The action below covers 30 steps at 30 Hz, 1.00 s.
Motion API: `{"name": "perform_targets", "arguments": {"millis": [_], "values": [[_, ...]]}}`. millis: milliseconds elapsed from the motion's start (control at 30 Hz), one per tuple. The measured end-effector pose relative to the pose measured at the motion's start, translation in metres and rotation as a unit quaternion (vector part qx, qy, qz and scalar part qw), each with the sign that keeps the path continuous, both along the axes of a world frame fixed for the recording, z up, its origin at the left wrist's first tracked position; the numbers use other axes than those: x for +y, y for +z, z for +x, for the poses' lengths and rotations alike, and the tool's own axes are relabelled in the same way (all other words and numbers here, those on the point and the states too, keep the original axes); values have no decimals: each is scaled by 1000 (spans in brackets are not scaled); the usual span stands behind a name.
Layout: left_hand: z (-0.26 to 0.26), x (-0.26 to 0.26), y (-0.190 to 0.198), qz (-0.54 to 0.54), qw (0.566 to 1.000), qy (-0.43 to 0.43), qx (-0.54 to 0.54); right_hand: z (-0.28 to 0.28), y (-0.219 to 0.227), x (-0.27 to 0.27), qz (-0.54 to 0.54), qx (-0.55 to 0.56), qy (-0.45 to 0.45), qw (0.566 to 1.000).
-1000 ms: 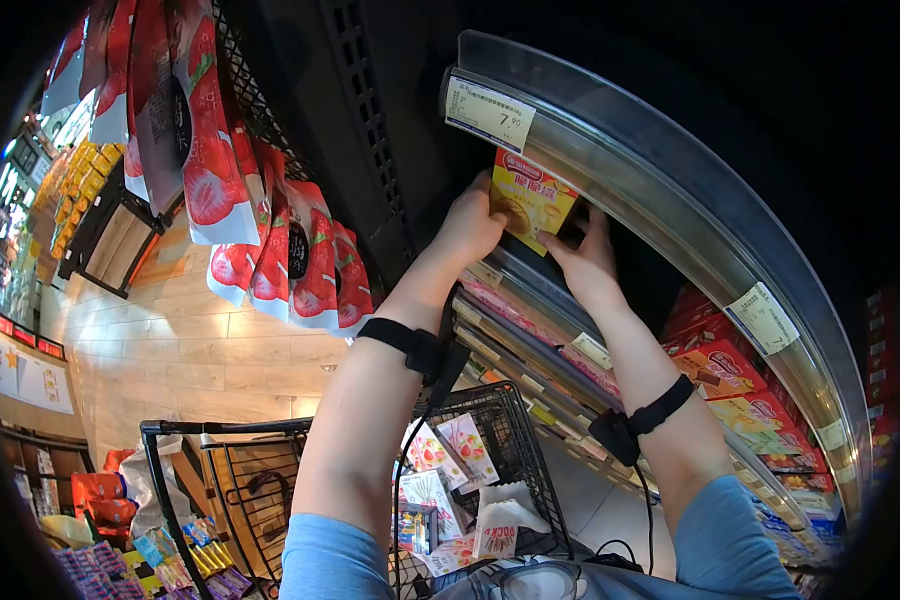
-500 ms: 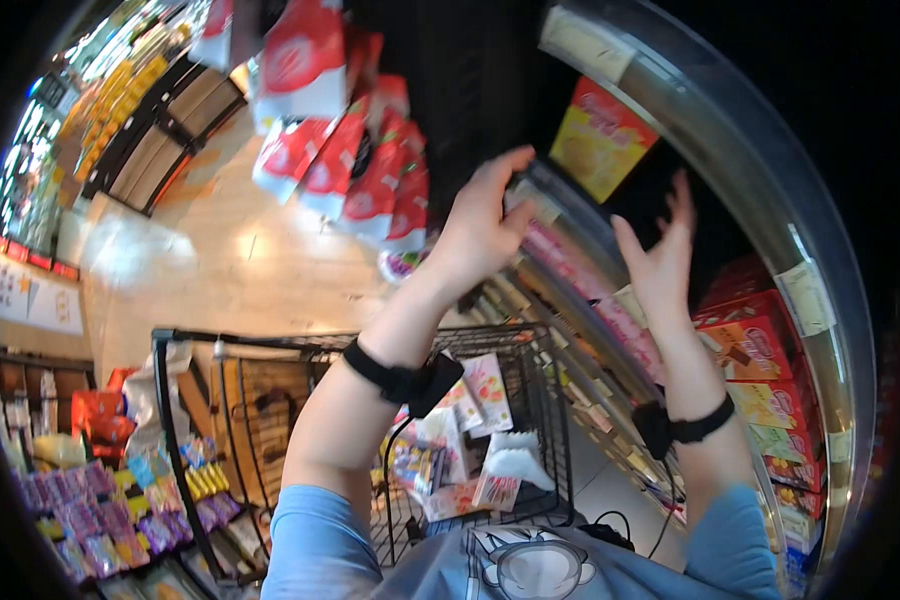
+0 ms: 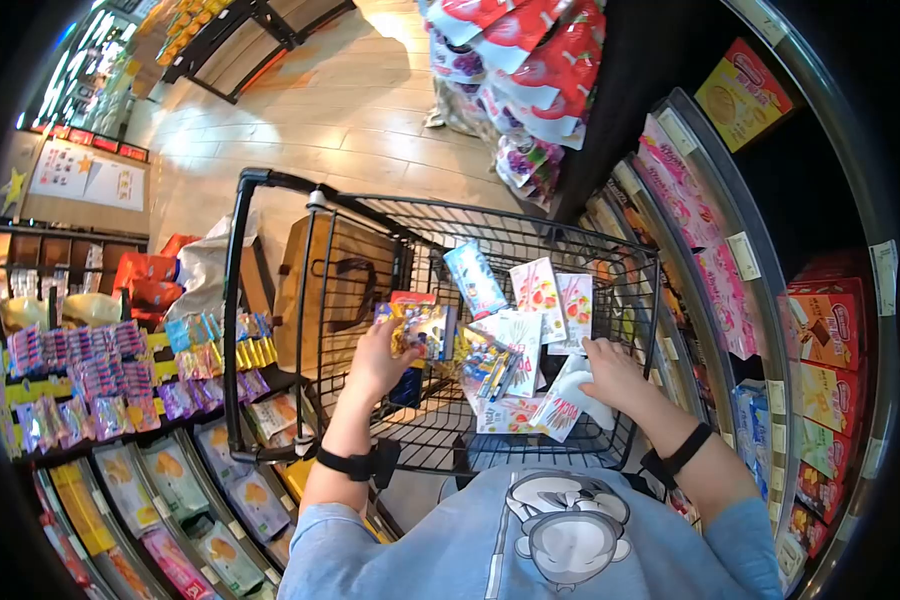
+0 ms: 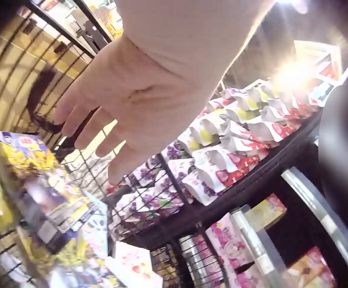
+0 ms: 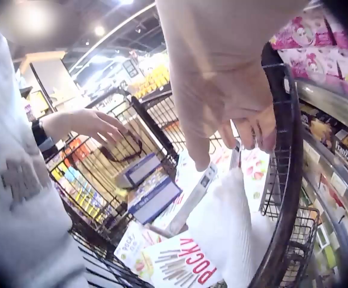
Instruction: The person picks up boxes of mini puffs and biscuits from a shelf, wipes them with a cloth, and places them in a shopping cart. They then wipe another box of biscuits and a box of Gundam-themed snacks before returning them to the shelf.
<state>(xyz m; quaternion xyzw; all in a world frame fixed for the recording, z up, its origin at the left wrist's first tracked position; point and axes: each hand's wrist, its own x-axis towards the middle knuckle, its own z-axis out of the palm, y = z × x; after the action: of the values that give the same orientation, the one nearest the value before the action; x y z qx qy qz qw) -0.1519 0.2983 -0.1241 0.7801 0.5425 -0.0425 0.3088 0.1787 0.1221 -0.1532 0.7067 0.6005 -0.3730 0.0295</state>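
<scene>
My left hand [image 3: 378, 360] hangs over the left part of the shopping cart with loosely bent fingers, close above a blue-and-yellow snack box [image 3: 430, 330]. In the left wrist view its fingers [image 4: 105, 129] are apart from the packs below. On the cart's right side, my right hand [image 3: 615, 378] reaches down with fingers spread over a white ribbed cloth-like item [image 3: 582, 392] and a white Pocky box [image 3: 560, 412]. The right wrist view shows its thumb [image 5: 199, 153] close to a box edge. Several strawberry-print boxes [image 3: 538, 290] and a light-blue pack [image 3: 474, 280] lie nearby.
The black wire cart [image 3: 450, 215] surrounds the goods. A yellow box [image 3: 742, 95] stands on the shelf at right, above pink packs [image 3: 725, 300] and red boxes [image 3: 828, 330]. Bagged snacks [image 3: 530, 75] hang at the back; candy racks [image 3: 80, 370] line the left.
Both hands have let go of the yellow box, which stays on the shelf, and have moved down over the cart. The view has turned toward the cart.
</scene>
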Motion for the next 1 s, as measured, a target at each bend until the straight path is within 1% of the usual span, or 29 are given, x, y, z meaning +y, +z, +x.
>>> {"name": "perform_targets", "arguments": {"millis": [33, 67, 100, 133, 167, 233, 267, 333, 367, 433, 467, 500, 533, 567, 600, 633, 667, 700, 733, 767, 800, 833, 867, 900, 933, 967, 1000], "values": [[-8, -4, -11, -15, 999, -23, 34, -4, -8, -2, -66, -24, 12, 997], [-9, -8, -14, -7, 998, -40, 51, -8, -16, -3, -62, -24, 18, 998], [-8, -12, -18, 0, 996, -59, 67, -11, -25, -5, -102, -51, 29, 993], [-11, -11, -38, 23, 990, -97, 102, -14, -33, -7, -141, -79, 39, 986], [-7, -10, -44, 26, 990, -95, 102, -16, -45, -10, -137, -80, 41, 986], [0, -5, -57, 115, 971, -157, 142, -19, -62, -16, -178, -60, 37, 982], [-2, -1, -69, 117, 971, -157, 141, -22, -59, -17, -176, -61, 37, 982], [-2, 4, -88, 202, 935, -233, 172, -24, -47, -19, -140, -47, 42, 988], [3, 8, -86, 205, 935, -234, 169, -25, -33, -17, -139, -50, 39, 988], [17, 20, -81, 84, 950, -245, 171, -22, 1, -15, -104, 0, -31, 994], [30, 18, -66, 93, 958, -235, 134, -17, 8, -18, -103, -2, -36, 994], [43, 17, -51, 88, 961, -239, 108, -12, 14, -23, -51, 36, -70, 996], [54, 17, -49, 123, 961, -244, 42, -6, 20, -28, 1, 75, -101, 992], [63, 16, -45, 158, 956, -246, -24, -3, 28, -31, 2, 74, -102, 992], [69, 17, -40, 146, 964, -213, -61, 0, 36, -33, 20, 80, -127, 988], [66, 25, -45, 145, 964, -214, -60, 3, 40, -36, 36, 87, -151, 984], [55, 37, -58, 134, 974, -168, -78, 5, 41, -42, 71, 80, -155, 982], [42, 49, -71, 124, 980, -121, -94, 9, 39, -50, 71, 82, -156, 982], [25, 60, -84, 63, 988, -95, -106, 12, 36, -56, 92, 97, -183, 974], [2, 66, -107, 81, 990, -109, -33, 12, 34, -60, 112, 113, -211, 965], [-9, 62, -105, 36, 992, -106, 62, 11, 41, -61, 108, 144, -235, 955], [-15, 59, -102, -9, 982, -102, 157, 10, 47, -62, 108, 146, -237, 954], [-13, 57, -103, -9, 982, -104, 160, 8, 52, -63, 110, 152, -251, 950], [-6, 54, -105, -74, 964, -95, 238, 6, 53, -63, 111, 157, -264, 945], [2, 51, -107, -137, 936, -85, 313, 6, 53, -63, 112, 157, -266, 944], [9, 46, -110, -137, 936, -87, 313, 5, 52, -64, 107, 160, -269, 944], [15, 39, -114, -112, 955, -10, 274, 5, 52, -65, 102, 161, -271, 943]]}}
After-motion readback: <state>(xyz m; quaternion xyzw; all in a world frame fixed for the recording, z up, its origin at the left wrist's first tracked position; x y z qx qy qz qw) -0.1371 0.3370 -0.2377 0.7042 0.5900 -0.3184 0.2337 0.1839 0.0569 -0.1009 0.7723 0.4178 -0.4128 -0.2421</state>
